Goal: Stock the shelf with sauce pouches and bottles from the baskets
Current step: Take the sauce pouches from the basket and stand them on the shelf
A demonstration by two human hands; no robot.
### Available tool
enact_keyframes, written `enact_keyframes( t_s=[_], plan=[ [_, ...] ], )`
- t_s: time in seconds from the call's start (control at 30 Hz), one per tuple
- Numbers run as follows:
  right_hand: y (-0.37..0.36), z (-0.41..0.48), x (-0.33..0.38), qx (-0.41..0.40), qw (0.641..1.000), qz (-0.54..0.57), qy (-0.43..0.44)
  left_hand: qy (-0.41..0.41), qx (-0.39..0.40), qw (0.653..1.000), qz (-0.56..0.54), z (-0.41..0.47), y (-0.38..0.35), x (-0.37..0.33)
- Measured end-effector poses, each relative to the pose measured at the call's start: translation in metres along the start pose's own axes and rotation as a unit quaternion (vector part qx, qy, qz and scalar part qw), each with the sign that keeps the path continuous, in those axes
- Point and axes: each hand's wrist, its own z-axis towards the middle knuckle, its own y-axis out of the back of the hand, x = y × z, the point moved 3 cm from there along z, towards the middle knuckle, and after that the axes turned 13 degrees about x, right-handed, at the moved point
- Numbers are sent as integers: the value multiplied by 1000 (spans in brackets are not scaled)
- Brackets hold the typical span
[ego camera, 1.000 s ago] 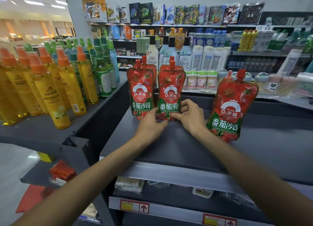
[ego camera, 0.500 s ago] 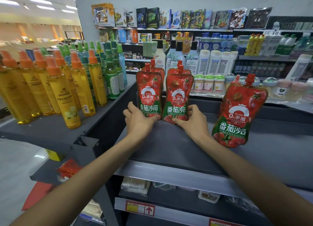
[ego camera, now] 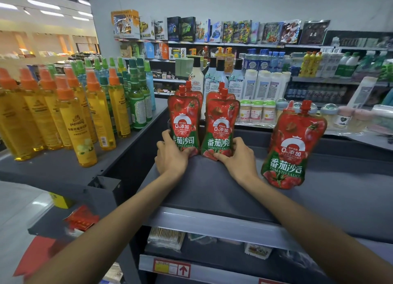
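Both hands are on the sauce pouches toward the back left of the top shelf (ego camera: 212,190). Left hand (ego camera: 170,158) grips the lower left edge of the left pouch (ego camera: 185,122), fingers curled round its side. Right hand (ego camera: 237,159) grips the base of the middle pouch (ego camera: 222,126), thumb on the front, fingers round the right edge.

Change from a second ago: the hands were bunched close together by the middle pouch's base. The left one has since slid out to the left pouch, so each hand now has its own. These two pouches stand upright side by side, nearly touching. Each has a second pouch right behind it, mostly hidden.

This looks like squaring up the row, not placing new stock. Right pouch (ego camera: 293,149) stands well apart on the same shelf, slightly tilted, untouched. Yellow bottles (ego camera: 78,122) fill the neighbouring shelf on the left. No baskets in view. Plenty of bare shelf remains, so stocking is probably far from done.
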Motion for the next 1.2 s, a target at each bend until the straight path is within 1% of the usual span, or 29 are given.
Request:
enact_keyframes(
  t_s=[0.23, 0.47, 0.7, 1.07, 1.2],
  plan=[
    [-1, 3, 1, -1, 1000, -4, -2, -20, -10, 1000, -9, 4, -2, 2],
    [-1, 3, 1, -4, 1000, 0, -4, -18, -17, 1000, -7, 4, -3, 4],
    [-2, 2, -2, 12, 1000, -1, -7, 2, -11, 1000, -2, 5, -4, 8],
    [-3, 5, -2, 3, 1000, -11, -13, -6, -16, 1000, 20, 6, -5, 7],
    [0, -1, 0, 18, 999, -25, -15, -5, 9, 1000, -23, 2, -2, 7]
  ],
)
